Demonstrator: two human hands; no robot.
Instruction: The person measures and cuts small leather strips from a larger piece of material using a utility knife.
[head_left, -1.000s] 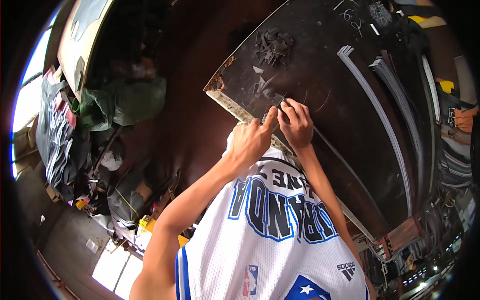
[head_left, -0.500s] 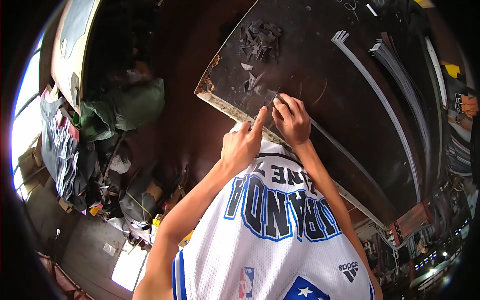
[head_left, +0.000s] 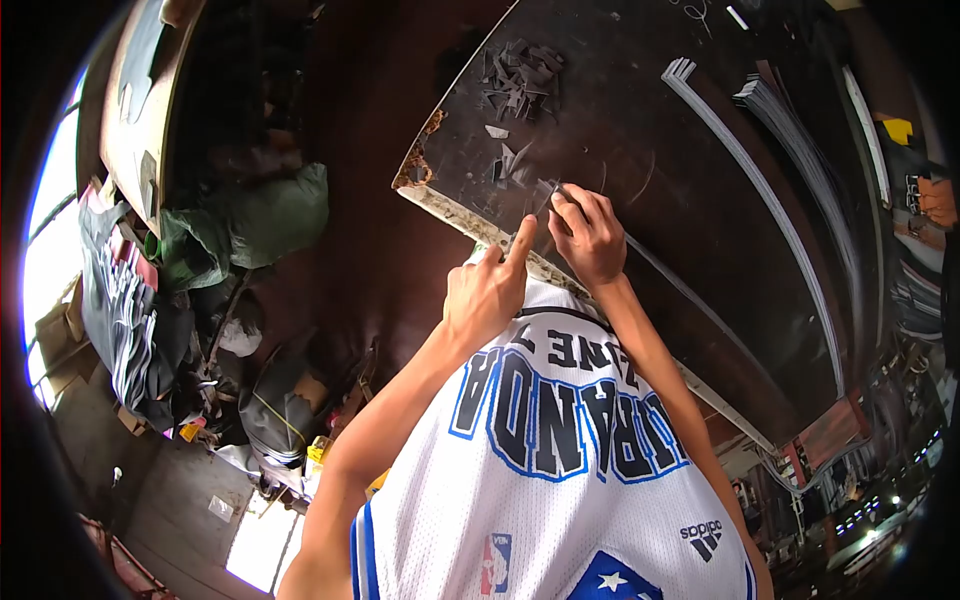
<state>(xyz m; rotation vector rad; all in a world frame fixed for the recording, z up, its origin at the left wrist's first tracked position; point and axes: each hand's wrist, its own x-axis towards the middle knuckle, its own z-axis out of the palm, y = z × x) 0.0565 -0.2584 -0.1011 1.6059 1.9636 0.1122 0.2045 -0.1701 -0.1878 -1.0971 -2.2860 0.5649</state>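
My right hand (head_left: 588,238) is closed in a pinch over the dark tabletop (head_left: 610,120). Between its fingertips a small, thin, greyish flat piece (head_left: 547,187) sticks out; its kind is too small to tell. My left hand (head_left: 487,292) sits lower, at the table's worn pale edge, with the index finger stretched toward the right fingertips and the other fingers curled. What lies under those curled fingers is hidden. From beneath my right hand a long thin dark strip (head_left: 705,310) runs toward the near right corner. Dark offcuts (head_left: 510,162) lie just beyond the fingertips.
A heap of dark scraps (head_left: 522,80) sits near the table's far left edge. Bundled grey strips (head_left: 765,205) and more dark strips (head_left: 805,150) curve along the right side. A green bag (head_left: 265,215) and stacked sheets (head_left: 135,320) stand at left.
Both hands keep nearly the same pose. The right hand has shifted very slightly right, with the small piece still at its fingertips, and the view has moved a little.
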